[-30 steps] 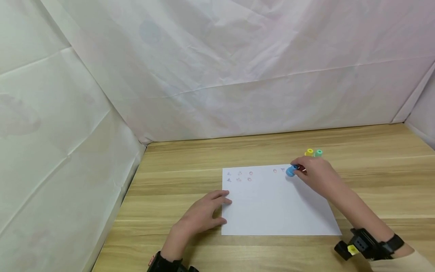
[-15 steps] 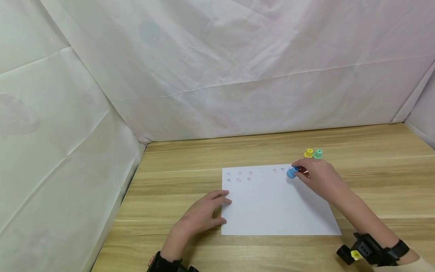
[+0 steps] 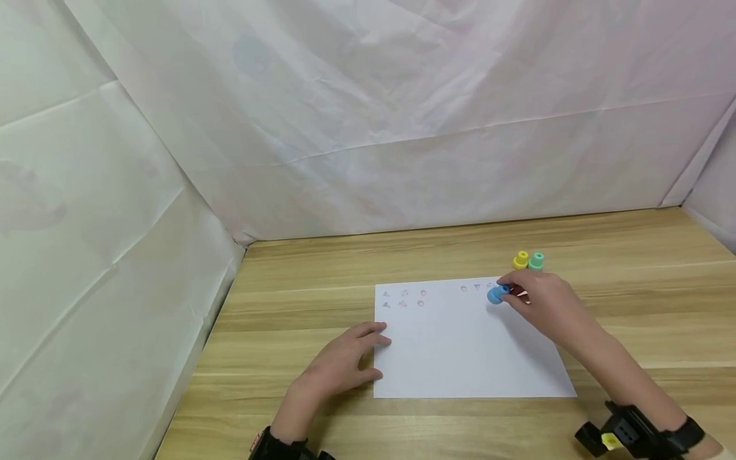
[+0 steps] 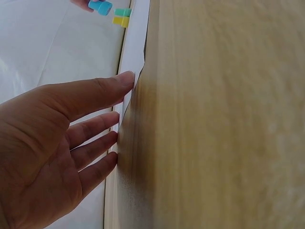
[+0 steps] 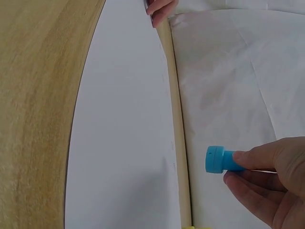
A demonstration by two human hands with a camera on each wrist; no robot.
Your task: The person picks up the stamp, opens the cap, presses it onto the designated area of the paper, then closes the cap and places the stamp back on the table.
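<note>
Stamps behind paper, R side.

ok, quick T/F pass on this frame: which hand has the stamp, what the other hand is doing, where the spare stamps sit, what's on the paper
1. The right hand pinches the blue plastic stamp. True.
2. The left hand holds a stamp. False: its straight fingers rest on the left edge of the white paper sheet.
3. The yellow stamp and the green stamp stand on the paper. False: they stand side by side on the wooden table, beyond the sheet's far right corner.
4. Small stamped marks show along the sheet's far edge. True.
5. The blue stamp is over the sheet's near left corner. False: it is by the far right corner.
</note>
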